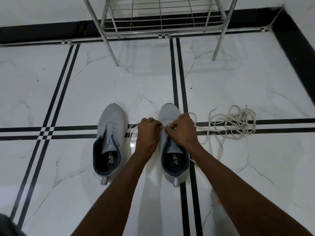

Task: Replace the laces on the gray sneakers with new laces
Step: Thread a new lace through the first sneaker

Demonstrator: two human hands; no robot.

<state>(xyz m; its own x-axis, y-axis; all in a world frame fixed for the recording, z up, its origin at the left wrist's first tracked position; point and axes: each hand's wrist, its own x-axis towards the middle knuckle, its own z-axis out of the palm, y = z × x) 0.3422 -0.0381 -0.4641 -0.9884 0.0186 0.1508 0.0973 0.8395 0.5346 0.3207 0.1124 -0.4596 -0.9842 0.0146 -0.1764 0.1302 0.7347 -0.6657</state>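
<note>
Two gray sneakers stand side by side on the white marble floor, toes pointing away from me. The left sneaker [111, 133] has no lace in its eyelets. Over the right sneaker [170, 114] both my hands work close together. My left hand [148, 132] and my right hand [182, 130] each pinch a cream lace [133, 127] at the lower eyelets. One end of that lace trails left between the shoes, another runs right. A tangled pile of cream laces [238, 123] lies on the floor to the right.
A metal wire rack [162, 19] stands ahead, with its legs [112, 53] on the floor beyond the shoes. Black stripes cross the tiles. A black baseboard [293, 41] marks the wall corner at the right.
</note>
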